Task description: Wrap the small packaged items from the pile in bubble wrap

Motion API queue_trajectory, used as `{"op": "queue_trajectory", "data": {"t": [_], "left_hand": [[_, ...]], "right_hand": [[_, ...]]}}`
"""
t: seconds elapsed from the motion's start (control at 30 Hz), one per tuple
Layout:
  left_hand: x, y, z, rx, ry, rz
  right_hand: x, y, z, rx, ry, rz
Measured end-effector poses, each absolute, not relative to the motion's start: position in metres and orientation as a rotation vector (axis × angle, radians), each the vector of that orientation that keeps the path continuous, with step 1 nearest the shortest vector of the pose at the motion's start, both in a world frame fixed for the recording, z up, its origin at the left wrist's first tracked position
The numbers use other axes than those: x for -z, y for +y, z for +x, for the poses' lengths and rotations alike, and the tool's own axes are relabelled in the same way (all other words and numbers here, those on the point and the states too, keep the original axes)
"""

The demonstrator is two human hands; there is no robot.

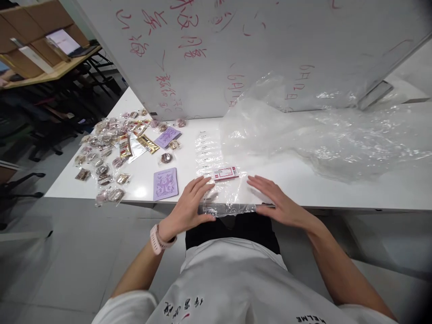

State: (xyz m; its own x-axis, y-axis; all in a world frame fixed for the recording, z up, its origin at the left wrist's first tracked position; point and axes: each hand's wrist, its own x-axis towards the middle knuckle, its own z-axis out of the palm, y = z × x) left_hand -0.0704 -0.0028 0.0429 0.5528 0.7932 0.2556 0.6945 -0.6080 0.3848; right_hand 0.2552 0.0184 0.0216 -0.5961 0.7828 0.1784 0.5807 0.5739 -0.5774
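A small flat pink-and-white packet (226,173) lies on the white table between my two hands. Clear plastic film (232,193) spreads around it and hangs slightly over the table's front edge. My left hand (192,202), with a pink watch on the wrist, rests on the film's left side, fingers stretched out. At the film's right side my right hand (278,201) is spread, thumb apart from the fingers. Neither hand visibly grips anything. Whether the packet lies under or on top of the film is hard to tell.
A large crumpled plastic sheet (324,144) covers the table's right side. To the left lie a purple card-like packet (165,183), another purple packet (167,137), gold sachets (147,143) and several wrapped snacks (103,168). A whiteboard (216,58) stands along the back.
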Motion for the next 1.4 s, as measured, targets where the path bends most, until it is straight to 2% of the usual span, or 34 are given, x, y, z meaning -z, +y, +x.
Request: {"op": "queue_trajectory", "data": {"t": [0.13,0.33,0.5,0.6,0.7,0.83,0.97,1.07,1.2,1.3,1.4], "left_hand": [[-0.016,-0.029,-0.090,-0.540,1.393,2.576],[-0.015,-0.018,-0.079,-0.961,1.329,2.415],[-0.033,-0.036,-0.083,-1.043,1.259,2.157],[-0.032,-0.039,-0.078,-1.052,1.474,1.897],[-0.028,-0.022,-0.066,-1.158,1.728,1.688],[-0.020,0.012,-0.050,-1.113,1.891,1.647],[-0.016,0.027,-0.042,-0.921,2.090,1.893],[-0.019,0.025,-0.038,-0.927,2.185,2.081],[-0.027,0.016,-0.035,-1.057,1.846,2.402],[-0.029,0.011,-0.034,-0.860,1.329,2.557],[-0.027,0.010,-0.034,-0.698,1.152,2.542]], "right_hand": [[-0.010,-0.003,0.252,-0.492,-2.489,-1.113],[-0.006,0.016,0.218,-0.366,-2.096,-1.190],[-0.015,0.007,0.222,-0.602,-2.177,-0.990],[-0.018,0.004,0.220,-0.758,-2.115,-1.118],[-0.016,0.013,0.208,-0.756,-1.907,-1.324],[-0.009,0.030,0.189,-0.517,-1.734,-1.485],[-0.001,0.038,0.184,-0.230,-1.781,-1.552],[0.000,0.038,0.186,-0.133,-1.877,-1.528],[-0.006,0.037,0.191,-0.196,-2.114,-1.301],[-0.011,0.038,0.195,-0.399,-2.313,-1.048],[-0.013,0.038,0.201,-0.497,-2.383,-0.988]]}}
